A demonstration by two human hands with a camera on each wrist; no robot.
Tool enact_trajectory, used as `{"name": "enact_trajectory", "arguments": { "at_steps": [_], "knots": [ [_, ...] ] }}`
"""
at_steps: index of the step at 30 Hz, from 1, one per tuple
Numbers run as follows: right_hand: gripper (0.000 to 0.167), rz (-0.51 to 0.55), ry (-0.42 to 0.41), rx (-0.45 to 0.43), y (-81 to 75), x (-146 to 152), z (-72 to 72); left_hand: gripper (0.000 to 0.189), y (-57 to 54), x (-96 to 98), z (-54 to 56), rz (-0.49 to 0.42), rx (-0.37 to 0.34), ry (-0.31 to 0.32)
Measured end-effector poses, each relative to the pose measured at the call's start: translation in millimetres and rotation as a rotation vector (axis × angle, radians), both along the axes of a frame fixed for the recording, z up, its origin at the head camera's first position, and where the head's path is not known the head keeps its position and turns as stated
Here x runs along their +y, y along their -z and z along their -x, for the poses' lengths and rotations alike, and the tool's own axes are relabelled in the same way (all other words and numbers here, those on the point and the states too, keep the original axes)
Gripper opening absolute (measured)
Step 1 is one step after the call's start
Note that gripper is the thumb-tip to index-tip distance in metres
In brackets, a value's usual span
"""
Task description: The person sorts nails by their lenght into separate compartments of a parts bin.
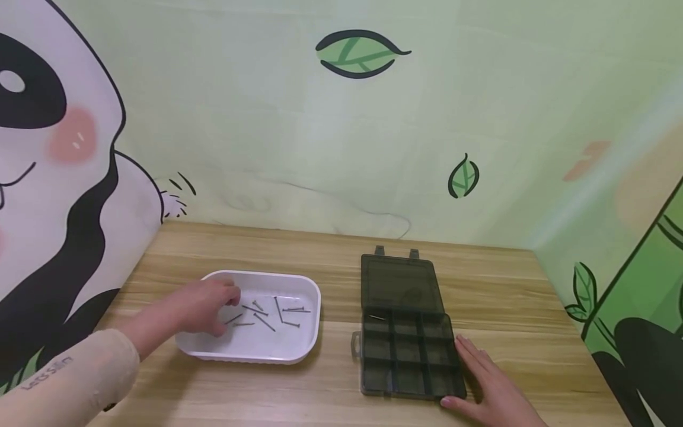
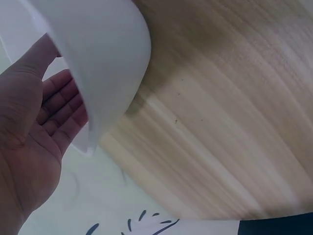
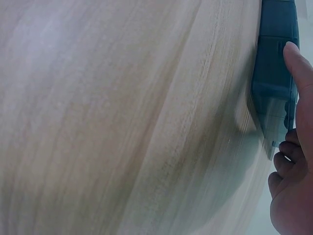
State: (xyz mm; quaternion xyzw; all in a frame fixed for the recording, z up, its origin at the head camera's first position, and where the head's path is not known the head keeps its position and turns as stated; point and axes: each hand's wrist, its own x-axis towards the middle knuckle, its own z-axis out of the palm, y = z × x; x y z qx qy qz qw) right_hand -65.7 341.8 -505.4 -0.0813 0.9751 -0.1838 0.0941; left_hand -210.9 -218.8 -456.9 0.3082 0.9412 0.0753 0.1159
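In the head view my left hand reaches over the left end of a white plastic tray. Its fingers are loosely bent, and nothing shows between them. Several thin metal screws lie scattered on the tray floor beside the fingertips. The left wrist view shows this hand partly hidden behind the tray wall. My right hand rests against the right side of a dark translucent compartment box, its thumb at the near corner. One screw lies in the box's far left compartment.
The box's lid is folded back towards the wall, its two latches pointing away. Tray and box stand apart on a wood-grain table. A printed cloth wall rises behind the table and at both sides.
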Motion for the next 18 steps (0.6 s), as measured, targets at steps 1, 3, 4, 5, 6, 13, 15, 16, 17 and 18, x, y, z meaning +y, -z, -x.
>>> {"name": "enact_trajectory", "arguments": {
  "at_steps": [1, 3, 4, 5, 6, 13, 15, 16, 17, 18],
  "knots": [
    [0.119, 0.001, 0.000, 0.000, 0.1, 0.1, 0.0, 0.041, 1.8, -0.1, 0.0, -0.002, 0.006, 0.005],
    [0.118, 0.004, -0.002, 0.001, 0.3, 0.3, 0.1, 0.039, 5.4, -0.7, 0.0, -0.002, 0.020, 0.012],
    [0.118, 0.004, -0.002, 0.000, 0.3, 0.5, 0.2, 0.039, 7.2, -0.9, 0.1, -0.006, 0.029, 0.019],
    [0.118, 0.004, -0.002, 0.000, 0.3, 0.6, 0.2, 0.039, 9.0, -1.9, 0.2, -0.010, 0.039, 0.027],
    [0.118, 0.005, -0.002, -0.001, 0.2, 0.8, 0.3, 0.038, 10.6, -2.1, 0.4, -0.015, 0.047, 0.033],
    [0.118, 0.012, -0.003, -0.004, -1.5, 0.5, 0.0, 0.037, 21.3, -4.5, 2.4, -0.024, 0.075, 0.065],
    [0.118, 0.013, -0.003, -0.002, -1.9, 0.3, -0.1, 0.036, 23.1, -4.4, 3.2, -0.027, 0.076, 0.064],
    [0.118, 0.014, -0.003, -0.001, -2.1, 0.2, -0.1, 0.036, 23.4, -4.1, 3.4, -0.033, 0.075, 0.066],
    [0.117, 0.013, -0.003, 0.000, -2.2, 0.1, -0.1, 0.036, 24.0, -4.1, 3.6, -0.039, 0.078, 0.071],
    [0.117, 0.014, -0.002, -0.001, -2.3, 0.0, -0.1, 0.036, 24.3, -4.1, 3.7, -0.047, 0.079, 0.076]
  ]
}}
